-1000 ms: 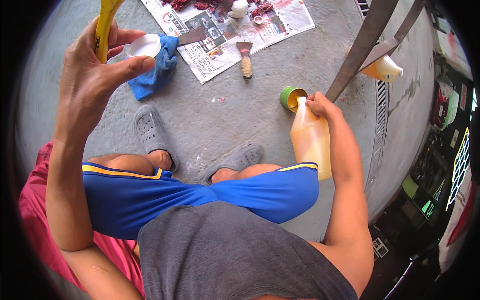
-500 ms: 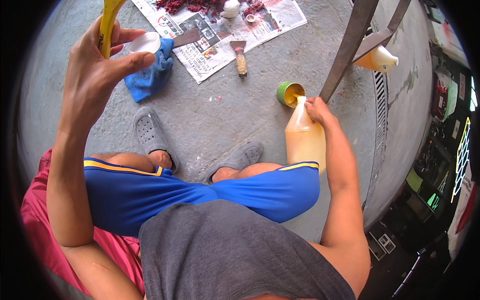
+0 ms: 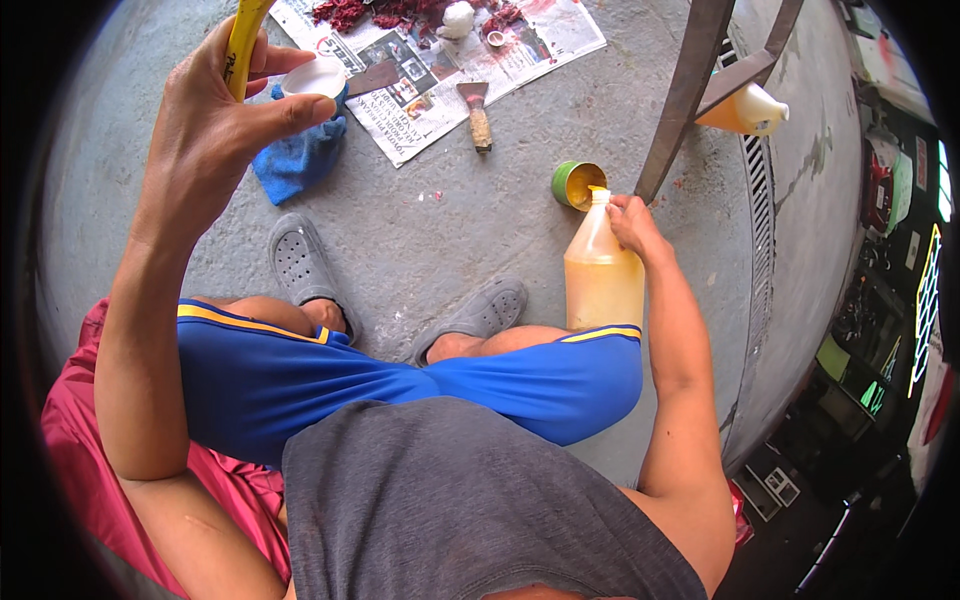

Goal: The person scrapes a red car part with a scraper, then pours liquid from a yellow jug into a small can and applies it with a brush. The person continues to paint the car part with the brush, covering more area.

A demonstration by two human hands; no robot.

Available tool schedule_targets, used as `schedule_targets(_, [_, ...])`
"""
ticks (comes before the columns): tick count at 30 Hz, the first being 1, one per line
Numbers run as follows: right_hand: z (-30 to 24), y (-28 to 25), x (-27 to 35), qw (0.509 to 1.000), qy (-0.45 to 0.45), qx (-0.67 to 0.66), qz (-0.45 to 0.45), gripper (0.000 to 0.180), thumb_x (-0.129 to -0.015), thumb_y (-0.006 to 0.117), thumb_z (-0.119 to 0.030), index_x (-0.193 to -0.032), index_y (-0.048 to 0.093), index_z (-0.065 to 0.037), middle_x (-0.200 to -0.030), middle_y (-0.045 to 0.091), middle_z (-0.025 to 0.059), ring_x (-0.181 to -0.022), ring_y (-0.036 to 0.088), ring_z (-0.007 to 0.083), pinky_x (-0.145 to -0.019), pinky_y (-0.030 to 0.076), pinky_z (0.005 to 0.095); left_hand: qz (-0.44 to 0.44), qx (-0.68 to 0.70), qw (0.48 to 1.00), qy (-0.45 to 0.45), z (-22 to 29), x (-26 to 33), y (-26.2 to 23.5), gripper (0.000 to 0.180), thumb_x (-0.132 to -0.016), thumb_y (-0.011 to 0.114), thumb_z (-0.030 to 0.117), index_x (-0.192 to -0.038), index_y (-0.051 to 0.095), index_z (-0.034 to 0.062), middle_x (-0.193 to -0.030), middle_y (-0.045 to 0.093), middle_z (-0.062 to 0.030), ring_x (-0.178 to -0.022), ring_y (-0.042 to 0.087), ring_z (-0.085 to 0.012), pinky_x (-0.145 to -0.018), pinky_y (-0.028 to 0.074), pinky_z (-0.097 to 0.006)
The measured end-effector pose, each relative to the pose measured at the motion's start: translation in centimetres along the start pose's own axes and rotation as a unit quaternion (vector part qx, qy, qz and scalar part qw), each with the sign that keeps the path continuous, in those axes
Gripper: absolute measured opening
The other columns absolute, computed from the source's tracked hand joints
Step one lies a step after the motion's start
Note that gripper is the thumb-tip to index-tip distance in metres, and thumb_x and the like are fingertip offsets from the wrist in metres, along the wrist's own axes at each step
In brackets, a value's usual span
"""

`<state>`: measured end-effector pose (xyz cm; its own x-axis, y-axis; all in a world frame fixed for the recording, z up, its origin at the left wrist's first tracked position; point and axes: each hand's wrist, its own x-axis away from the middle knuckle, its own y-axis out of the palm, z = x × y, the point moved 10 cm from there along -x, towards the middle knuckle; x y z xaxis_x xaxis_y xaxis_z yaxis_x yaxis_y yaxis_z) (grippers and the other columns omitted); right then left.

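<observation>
While your right hand pinches its fingers together around the neck of the plastic bottle, that bottle stands upright just beside your right knee, at about three o'clock from the picture's middle. It is translucent, squared at the shoulders, and filled nearly to the neck with cloudy orange-yellow liquid (its mouth looks uncapped, though that is hard to tell). Just beyond it at twelve o'clock sits a small green tin holding the same yellow colour.

Your left hand is raised at ten o'clock, fingers clamped on a yellow handle, thumb and forefinger tips meeting against a small white cup. Below that cup lies a blue cloth on the concrete floor. Farther out at twelve o'clock, a scraper rests on the edge of a spread newspaper.
</observation>
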<state>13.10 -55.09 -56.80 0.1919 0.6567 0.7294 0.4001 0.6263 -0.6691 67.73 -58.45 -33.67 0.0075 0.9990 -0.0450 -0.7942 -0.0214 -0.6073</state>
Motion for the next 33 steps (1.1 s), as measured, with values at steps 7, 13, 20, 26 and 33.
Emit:
schedule_targets(7, [0.9,0.3,0.0,0.998,-0.026,-0.011,0.054,0.036,-0.098,0.058,-0.019,-0.127,0.066,0.001,-0.117,0.069,0.0285,-0.116,0.065,0.0409,-0.101,0.05,0.0436,0.0,-0.011,1.0,-0.002,0.1,0.0,0.2,0.065,-0.067,0.094,0.045,-0.11,0.064,0.006,-0.112,0.073,-0.018,-0.108,0.071,-0.0312,-0.104,0.051,-0.054])
schedule_targets(13, [0.8,0.5,0.2,0.999,-0.024,-0.009,0.044,0.037,-0.098,0.058,-0.019,-0.128,0.065,0.001,-0.115,0.071,0.0274,-0.109,0.069,0.0383,-0.097,0.052,0.0426,0.004,-0.016,1.0,-0.01,0.4,-0.2,0.2,0.066,-0.069,0.091,0.041,-0.116,0.068,0.0011,-0.11,0.074,-0.0177,-0.105,0.07,-0.0286,-0.102,0.05,-0.048])
schedule_targets(20, [0.1,1.4,0.3,0.999,0.002,-0.017,0.03,0.036,-0.098,0.058,-0.02,-0.127,0.066,0.0,-0.109,0.072,0.0258,-0.095,0.074,0.0325,-0.086,0.057,0.0407,0.005,0.0,1.0,-0.011,-0.1,-0.1,0.3,0.065,-0.069,0.091,0.04,-0.116,0.067,0.0001,-0.109,0.074,-0.0177,-0.104,0.071,-0.029,-0.1,0.051,-0.045])
schedule_targets(26, [-1.0,1.2,0.4,0.992,-0.081,0.003,0.101,0.032,-0.096,0.056,-0.017,-0.12,0.068,0.001,-0.118,0.069,0.0275,-0.116,0.064,0.0421,-0.101,0.051,0.0443,-0.01,-0.007,1.0,-0.023,0.4,-0.7,0.5,0.064,-0.069,0.091,0.042,-0.111,0.064,0.0011,-0.108,0.074,-0.0182,-0.104,0.071,-0.0289,-0.105,0.048,-0.05])
schedule_targets(33, [-1.1,0.5,1.5,0.988,-0.083,-0.06,0.118,0.04,-0.097,0.058,-0.02,-0.128,0.064,0.004,-0.123,0.068,0.0279,-0.118,0.065,0.0397,-0.103,0.05,0.0411,-0.009,-0.002,0.999,-0.049,0.9,-0.9,0.9,0.064,-0.067,0.093,0.042,-0.108,0.063,0.0039,-0.107,0.074,-0.0189,-0.107,0.07,-0.0299,-0.11,0.044,-0.054])
